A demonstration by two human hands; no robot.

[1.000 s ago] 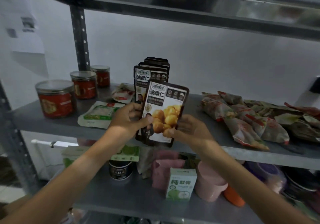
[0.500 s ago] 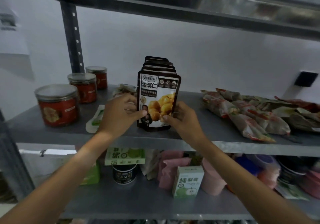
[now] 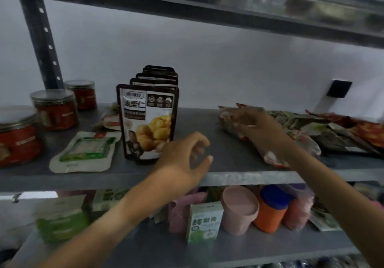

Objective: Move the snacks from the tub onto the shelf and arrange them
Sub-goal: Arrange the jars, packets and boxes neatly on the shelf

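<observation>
two hands: both over the middle shelf (image 3: 239, 177), neither holding anything
left hand (image 3: 182, 161): fingers loosely curled, free of the front pouch and just right of it
right hand (image 3: 252, 122): fingers spread, blurred, above the flat snack packets (image 3: 307, 130) at the shelf's right
chestnut pouches (image 3: 148, 120): upright in a row, one behind another, centre-left of the shelf
flat green packet (image 3: 85, 151): lying left of the pouches
red jars (image 3: 55, 110): three, far left
lower shelf: cups and a small green carton (image 3: 204, 222)

The grey metal shelf (image 3: 239, 177) held three red jars (image 3: 55, 110), a flat green packet (image 3: 85, 151), upright chestnut pouches (image 3: 148, 120) and wrapped snacks (image 3: 324, 134).
</observation>
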